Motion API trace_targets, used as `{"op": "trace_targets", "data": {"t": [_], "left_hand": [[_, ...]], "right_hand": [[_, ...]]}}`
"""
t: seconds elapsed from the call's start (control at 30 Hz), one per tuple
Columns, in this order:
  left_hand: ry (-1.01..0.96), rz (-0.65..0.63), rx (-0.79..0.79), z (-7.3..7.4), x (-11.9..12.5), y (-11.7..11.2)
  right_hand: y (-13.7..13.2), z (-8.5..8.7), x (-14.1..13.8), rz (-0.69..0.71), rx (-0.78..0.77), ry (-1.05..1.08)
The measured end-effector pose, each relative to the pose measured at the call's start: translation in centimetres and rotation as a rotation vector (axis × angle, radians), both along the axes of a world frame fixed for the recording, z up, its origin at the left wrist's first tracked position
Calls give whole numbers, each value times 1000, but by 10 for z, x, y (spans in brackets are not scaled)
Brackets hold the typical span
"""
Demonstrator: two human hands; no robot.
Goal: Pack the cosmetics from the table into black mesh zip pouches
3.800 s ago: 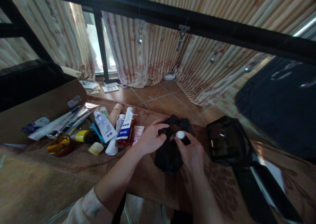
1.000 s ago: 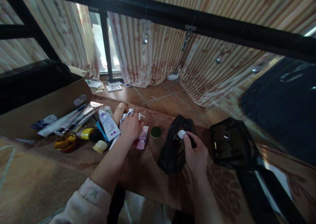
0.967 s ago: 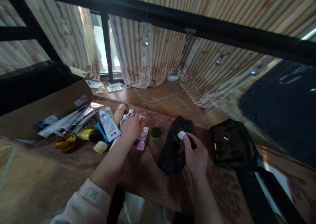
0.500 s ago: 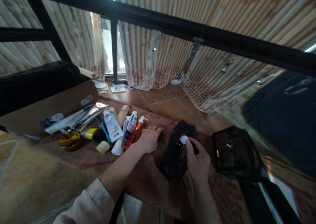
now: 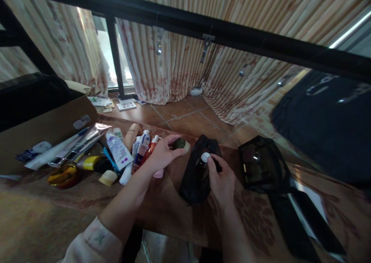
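Note:
My left hand (image 5: 164, 154) is closed around a small dark green round item with a pale edge (image 5: 180, 143), raised just left of the bag. In front of me a black mesh bag (image 5: 191, 184) stands with its top open. My right hand (image 5: 222, 180) is at the bag's right side, thumb and fingers at a white-capped bottle (image 5: 205, 156) in its mouth; most of that bottle is hidden. By my left wrist lie a red pump bottle (image 5: 148, 153), a blue-and-white tube (image 5: 143, 145) and a lilac-and-white tube (image 5: 119, 149).
A brown patterned cloth (image 5: 162, 212) covers the table. Tape rolls (image 5: 63, 176), a clear packet (image 5: 84, 143) and a cardboard box (image 5: 52, 129) lie to the left. A second black mesh bag (image 5: 261, 166) sits right. A dark rail (image 5: 179, 19) crosses beyond, before curtains.
My left hand has lifted the dark green round item from beside the bottles toward the bag. My right hand stays at the white cap. The view has turned slightly right.

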State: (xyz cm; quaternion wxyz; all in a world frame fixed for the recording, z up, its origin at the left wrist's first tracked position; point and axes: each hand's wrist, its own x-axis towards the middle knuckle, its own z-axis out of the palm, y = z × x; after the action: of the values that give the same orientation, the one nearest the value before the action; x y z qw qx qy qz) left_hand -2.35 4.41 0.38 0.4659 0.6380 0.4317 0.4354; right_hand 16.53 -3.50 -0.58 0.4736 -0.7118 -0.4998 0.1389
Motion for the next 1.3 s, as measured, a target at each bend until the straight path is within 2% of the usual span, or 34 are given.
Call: {"op": "trace_targets", "data": {"t": [0.1, 0.27, 0.5, 0.6, 0.73, 0.83, 0.97, 1.13, 1.3], "left_hand": [[-255, -114, -87, 10, 6, -9], [-506, -234, -226, 18, 10, -19], [-641, -464, -386, 30, 11, -30], [-656, -581, -368, 37, 21, -35], [-508, -747, -214, 39, 35, -37], [-378, -774, -160, 35, 37, -36], [-244, -717, -114, 29, 29, -32], [-47, -640, -26, 21, 20, -21], [426, -498, 69, 9, 20, -19]], "right_hand": [[1, -2, 1, 5, 7, -1], [1, -5, 2, 14, -6, 9], [1, 1, -2, 18, 11, -8], [0, -2, -1, 45, -1, -2], [-4, -10, 4, 142, 42, 59], [-4, -10, 7, 159, 33, 129], [0, -4, 10, 79, -23, 184], [3, -5, 15, 31, -45, 105], [2, -6, 15, 7, -55, 84]]}}
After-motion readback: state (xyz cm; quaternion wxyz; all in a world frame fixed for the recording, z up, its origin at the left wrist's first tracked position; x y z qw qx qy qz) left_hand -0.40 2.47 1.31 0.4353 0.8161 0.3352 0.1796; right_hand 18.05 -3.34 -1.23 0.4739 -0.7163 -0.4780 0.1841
